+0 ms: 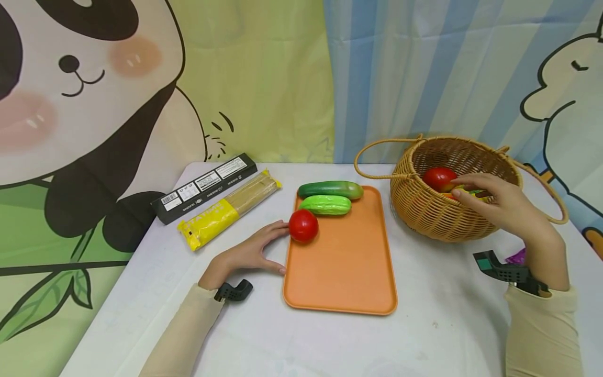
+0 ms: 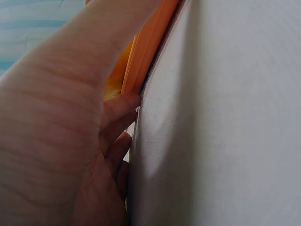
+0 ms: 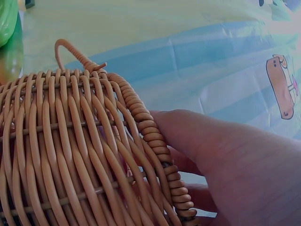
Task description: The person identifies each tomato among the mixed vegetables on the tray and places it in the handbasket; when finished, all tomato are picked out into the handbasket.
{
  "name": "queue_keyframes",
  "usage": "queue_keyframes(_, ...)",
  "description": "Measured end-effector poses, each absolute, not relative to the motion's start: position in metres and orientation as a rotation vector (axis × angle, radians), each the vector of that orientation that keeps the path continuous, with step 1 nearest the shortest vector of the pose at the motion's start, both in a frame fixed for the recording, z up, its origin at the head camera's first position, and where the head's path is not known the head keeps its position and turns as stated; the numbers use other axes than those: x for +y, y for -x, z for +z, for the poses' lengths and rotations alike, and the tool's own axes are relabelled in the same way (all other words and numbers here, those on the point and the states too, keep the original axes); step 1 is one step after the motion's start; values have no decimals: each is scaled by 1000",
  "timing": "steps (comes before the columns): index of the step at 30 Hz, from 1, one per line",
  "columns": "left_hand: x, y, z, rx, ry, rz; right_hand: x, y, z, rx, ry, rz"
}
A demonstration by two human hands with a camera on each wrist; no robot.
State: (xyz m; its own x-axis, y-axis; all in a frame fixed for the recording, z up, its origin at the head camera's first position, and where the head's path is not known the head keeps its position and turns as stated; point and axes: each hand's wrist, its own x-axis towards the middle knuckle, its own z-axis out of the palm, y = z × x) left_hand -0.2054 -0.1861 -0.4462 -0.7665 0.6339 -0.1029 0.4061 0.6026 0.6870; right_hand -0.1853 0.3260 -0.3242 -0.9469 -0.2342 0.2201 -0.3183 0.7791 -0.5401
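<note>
On the orange tray (image 1: 346,262) lie a dark green cucumber (image 1: 330,189), a light green bumpy cucumber (image 1: 326,204) and a red tomato (image 1: 303,226) at the left edge. My left hand (image 1: 252,250) lies by that edge with thumb and fingers spread, fingertips right at the tomato and rim. In the left wrist view its fingers meet the tray's side (image 2: 148,44). My right hand (image 1: 506,204) reaches over the front rim of the wicker basket (image 1: 447,222). Its fingertips are close to a red round fruit or vegetable (image 1: 438,178) inside; the basket wall hides part of them in the right wrist view.
At the back left lie a black box (image 1: 204,187) and a yellow-ended packet of dry noodles (image 1: 231,209). Looped basket handles (image 1: 372,148) stick out on both sides. Something purple (image 1: 516,256) is partly hidden behind the right wrist. A printed curtain (image 1: 264,78) stands behind the table.
</note>
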Motion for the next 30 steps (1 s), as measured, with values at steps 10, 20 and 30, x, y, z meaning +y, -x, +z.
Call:
queue_keyframes(10,-186,205,-446,2493,-836,964,325,187,-327,-2687,-522,927)
queue_keyframes(20,-186,204,-445,2484,-827,968,318,185,-325,-2589,-564,939)
queue_keyframes(30,-187,206,-448,2480,-819,970,310,178,-318,-2552,-644,880)
